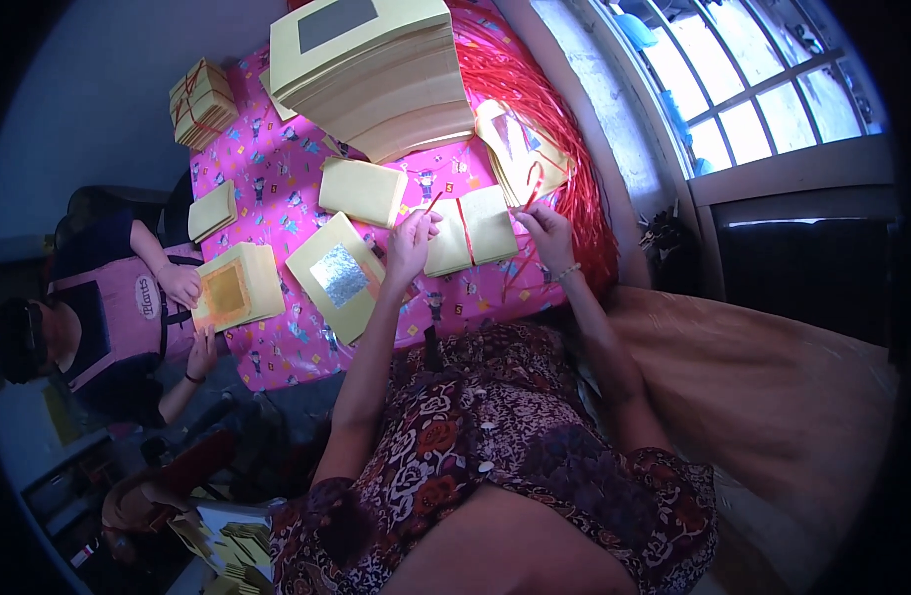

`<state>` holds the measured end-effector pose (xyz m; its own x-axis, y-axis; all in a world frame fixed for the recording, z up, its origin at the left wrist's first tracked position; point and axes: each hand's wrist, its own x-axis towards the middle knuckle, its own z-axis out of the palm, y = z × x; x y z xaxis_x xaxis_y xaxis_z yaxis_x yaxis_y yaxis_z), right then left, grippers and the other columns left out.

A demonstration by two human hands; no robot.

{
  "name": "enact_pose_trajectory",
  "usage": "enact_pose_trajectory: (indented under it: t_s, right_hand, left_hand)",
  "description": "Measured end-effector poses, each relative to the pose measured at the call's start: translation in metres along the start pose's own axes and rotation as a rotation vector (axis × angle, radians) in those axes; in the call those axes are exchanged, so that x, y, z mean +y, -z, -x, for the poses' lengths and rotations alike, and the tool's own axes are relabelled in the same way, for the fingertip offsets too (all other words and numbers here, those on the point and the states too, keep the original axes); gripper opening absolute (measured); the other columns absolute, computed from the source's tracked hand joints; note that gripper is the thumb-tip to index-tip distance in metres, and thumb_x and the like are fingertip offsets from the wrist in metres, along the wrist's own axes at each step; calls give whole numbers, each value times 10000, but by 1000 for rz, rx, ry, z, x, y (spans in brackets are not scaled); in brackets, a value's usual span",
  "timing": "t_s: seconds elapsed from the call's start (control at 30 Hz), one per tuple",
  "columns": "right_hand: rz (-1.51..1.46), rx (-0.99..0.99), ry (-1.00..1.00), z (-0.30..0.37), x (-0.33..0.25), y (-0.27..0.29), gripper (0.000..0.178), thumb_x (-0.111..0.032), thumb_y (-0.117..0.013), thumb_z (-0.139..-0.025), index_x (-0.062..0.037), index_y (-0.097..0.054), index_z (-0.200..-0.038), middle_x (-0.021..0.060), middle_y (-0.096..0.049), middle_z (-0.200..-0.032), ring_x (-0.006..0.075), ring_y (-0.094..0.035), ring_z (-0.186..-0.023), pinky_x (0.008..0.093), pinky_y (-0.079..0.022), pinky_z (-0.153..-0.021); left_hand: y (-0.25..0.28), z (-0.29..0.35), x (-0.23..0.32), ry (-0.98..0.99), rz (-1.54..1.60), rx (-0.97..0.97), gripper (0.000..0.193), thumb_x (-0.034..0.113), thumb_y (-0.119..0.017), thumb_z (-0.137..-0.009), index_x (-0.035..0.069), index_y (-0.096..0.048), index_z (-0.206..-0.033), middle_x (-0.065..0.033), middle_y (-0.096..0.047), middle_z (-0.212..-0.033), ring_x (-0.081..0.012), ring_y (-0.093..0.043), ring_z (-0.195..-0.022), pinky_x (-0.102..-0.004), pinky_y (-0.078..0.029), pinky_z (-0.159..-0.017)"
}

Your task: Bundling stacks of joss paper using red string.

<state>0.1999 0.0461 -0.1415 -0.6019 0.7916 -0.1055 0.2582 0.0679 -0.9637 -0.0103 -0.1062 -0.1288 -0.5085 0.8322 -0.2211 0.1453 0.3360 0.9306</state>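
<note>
A small stack of yellow paper (490, 230) lies on the table in front of me, with a narrow red ribbon (464, 228) passing across its top. At the stack's left edge, my left hand (412, 244) is closed in a pinch on the ribbon, and a short red end sticks up above its fingers. My right hand (548, 236) pinches another part of the ribbon past the stack's right edge, where a red loop rises over the fingertips. Both hands are slightly above the table. Whether the ribbon also runs under the stack is hidden.
A tall pile of yellow paper (376, 99) stands at the back of the pink patterned tablecloth (277, 347). Loose red ribbons (584, 198) spread along the right side. More yellow stacks (362, 190) lie leftward, one tied bundle (203, 103) far left. A co-worker's hands (182, 286) hold yellow paper.
</note>
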Motion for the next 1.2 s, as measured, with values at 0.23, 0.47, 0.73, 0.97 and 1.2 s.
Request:
enact_pose_trajectory:
  t_s: [0.23, 0.47, 0.73, 0.97, 1.2]
  right_hand:
    - [508, -249, 656, -30, -90, -34, 124, -197, -683, -737, -99, -673, -811, 32, -600, -762, 205, -608, -759, 327, -500, -666]
    - [599, -400, 661, -32, -70, -97, 151, -231, -620, -783, -121, -681, -867, 47, -589, -763, 214, -614, -749, 340, -511, -663]
    - [480, -433, 402, -39, -59, -104, 203, -233, -689, -753, -65, -667, -863, 103, -623, -808, 261, -641, -664, 363, -529, -650]
    - [280, -391, 448, -55, -75, -112, 238, -213, -695, -787, -20, -600, -887, 128, -584, -778, 273, -625, -671, 353, -502, -608]
    - [259, -271, 515, -22, -65, -100, 121, -117, -643, -814, -28, -569, -849, 116, -530, -782, 291, -574, -662, 377, -468, -598]
  left_hand:
    - [-7, 10, -22, -23, 101, 207, 265, 205, -384, -986, 37, -585, -941, 0, -497, -669, -93, -482, -637, -268, -402, -597]
    - [-17, 11, -23, -193, 625, 146, 176, 138, -388, -975, 21, -502, -1041, -1, -496, -831, -80, -453, -745, -240, -392, -708]
    - [-3, 10, -23, -136, 333, 124, 229, 158, -366, -998, 32, -557, -1006, 26, -511, -784, -52, -445, -705, -210, -372, -639]
    - [11, 5, -33, -92, 454, -25, 250, 168, -387, -997, 20, -589, -995, 38, -516, -765, -45, -467, -703, -210, -381, -621]
    - [24, 3, -23, 40, 717, -144, 245, 90, -443, -969, 14, -601, -1140, -29, -646, -929, -58, -564, -837, -198, -447, -763]
